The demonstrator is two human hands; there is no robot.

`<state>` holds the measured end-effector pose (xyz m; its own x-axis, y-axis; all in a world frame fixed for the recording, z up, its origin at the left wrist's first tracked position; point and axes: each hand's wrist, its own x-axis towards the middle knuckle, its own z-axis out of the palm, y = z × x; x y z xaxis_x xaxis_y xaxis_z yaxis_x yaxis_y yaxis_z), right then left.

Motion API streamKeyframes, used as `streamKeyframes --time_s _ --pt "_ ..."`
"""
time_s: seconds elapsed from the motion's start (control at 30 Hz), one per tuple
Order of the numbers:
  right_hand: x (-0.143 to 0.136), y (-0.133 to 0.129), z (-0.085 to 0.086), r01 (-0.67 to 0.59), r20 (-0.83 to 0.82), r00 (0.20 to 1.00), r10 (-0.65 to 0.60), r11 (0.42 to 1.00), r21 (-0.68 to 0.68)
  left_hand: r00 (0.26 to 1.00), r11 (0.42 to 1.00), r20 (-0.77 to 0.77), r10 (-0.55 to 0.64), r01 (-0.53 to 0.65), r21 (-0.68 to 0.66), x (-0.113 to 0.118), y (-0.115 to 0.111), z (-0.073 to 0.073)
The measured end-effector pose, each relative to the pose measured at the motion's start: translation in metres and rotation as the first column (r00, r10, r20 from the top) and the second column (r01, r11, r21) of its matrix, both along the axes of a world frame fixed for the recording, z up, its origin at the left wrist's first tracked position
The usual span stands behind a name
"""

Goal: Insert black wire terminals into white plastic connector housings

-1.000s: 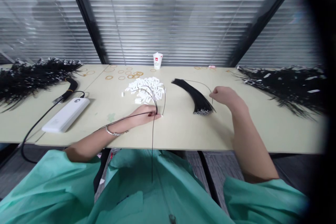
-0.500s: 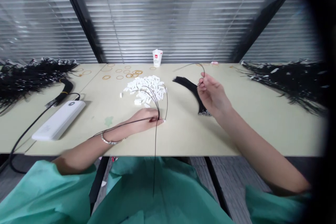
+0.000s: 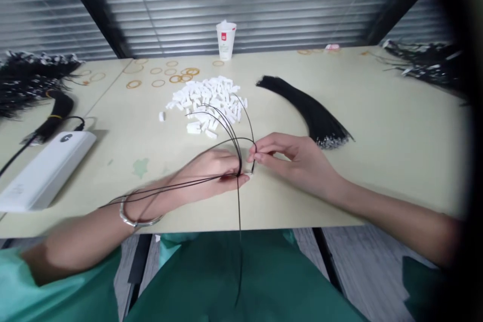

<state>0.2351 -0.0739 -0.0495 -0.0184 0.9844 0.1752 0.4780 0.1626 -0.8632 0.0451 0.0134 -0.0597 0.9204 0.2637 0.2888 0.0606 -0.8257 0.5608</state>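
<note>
My left hand [image 3: 211, 171] is closed near the table's front edge, holding several thin black wires [image 3: 228, 125] that fan out forward, back along the forearm and down over the edge. At its fingertips is a small white connector [image 3: 248, 174], mostly covered by the fingers. My right hand [image 3: 298, 161] pinches a single black wire [image 3: 253, 163] close to its end. This wire's tip is right at the connector; whether it is inside I cannot tell. Beyond both hands lies a heap of white connectors [image 3: 211, 98].
A bundle of black wires [image 3: 292, 100] with metal ends lies at right of the heap. Rubber bands [image 3: 158, 83] and a paper cup [image 3: 225, 43] are farther back. A white power bank [image 3: 49, 171] rests at left, near dark wire piles [image 3: 33, 80]; another wire pile [image 3: 430, 68] is at right.
My right hand has come down and left with its wire, from above the wire bundle to the left fingertips. The left hand keeps its hold. The view has shifted and tilted downward.
</note>
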Motion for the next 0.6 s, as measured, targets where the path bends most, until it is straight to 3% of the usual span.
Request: streamKeyframes --time_s 0.27,0.47,0.6 --pt "-0.0017 -0.0039 0.0035 -0.036 0.032 0.999 0.035 0.999 0.023 1.000 1.000 -0.005 -0.011 0.011 0.029 -0.0006 -0.0018 0.0014" --pt "-0.0017 -0.0052 0.0068 -0.073 0.169 0.984 0.059 0.994 0.079 1.000 0.999 -0.001 -0.026 0.026 0.031 -0.0003 -0.0012 0.0007" --pt "-0.0012 -0.0037 0.0059 -0.129 0.139 0.982 0.125 0.992 0.016 1.000 0.999 0.013 -0.028 0.027 0.033 0.0006 -0.0021 0.0022"
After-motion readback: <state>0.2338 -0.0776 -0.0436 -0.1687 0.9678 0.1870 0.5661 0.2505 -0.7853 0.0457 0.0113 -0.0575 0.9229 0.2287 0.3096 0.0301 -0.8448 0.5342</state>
